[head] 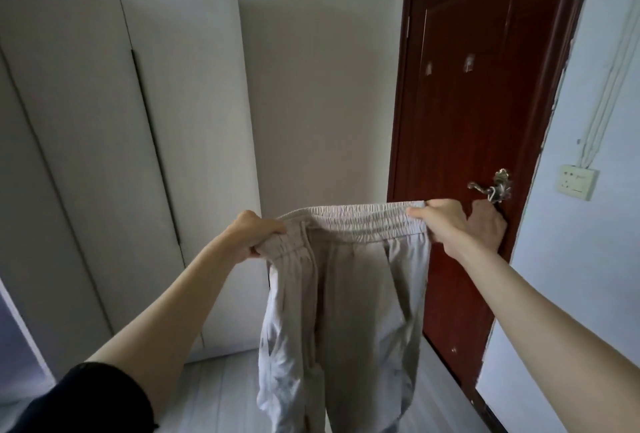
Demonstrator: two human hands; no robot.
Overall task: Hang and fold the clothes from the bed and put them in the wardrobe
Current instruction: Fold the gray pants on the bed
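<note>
Light grey trousers (pixel 346 311) with an elastic waistband hang in the air in front of me, legs dangling down out of the bottom of the view. My left hand (pixel 256 235) grips the left end of the waistband. My right hand (pixel 453 225) grips the right end, so the band is stretched level between them. The white wardrobe (pixel 114 155) stands to the left with its doors closed. The bed is not in view.
A dark red wooden door (pixel 478 103) with a metal handle (pixel 491 187) is closed just behind my right hand. A wall socket (pixel 576 181) sits on the right wall. Pale floor (pixel 214 394) shows below, between wardrobe and door.
</note>
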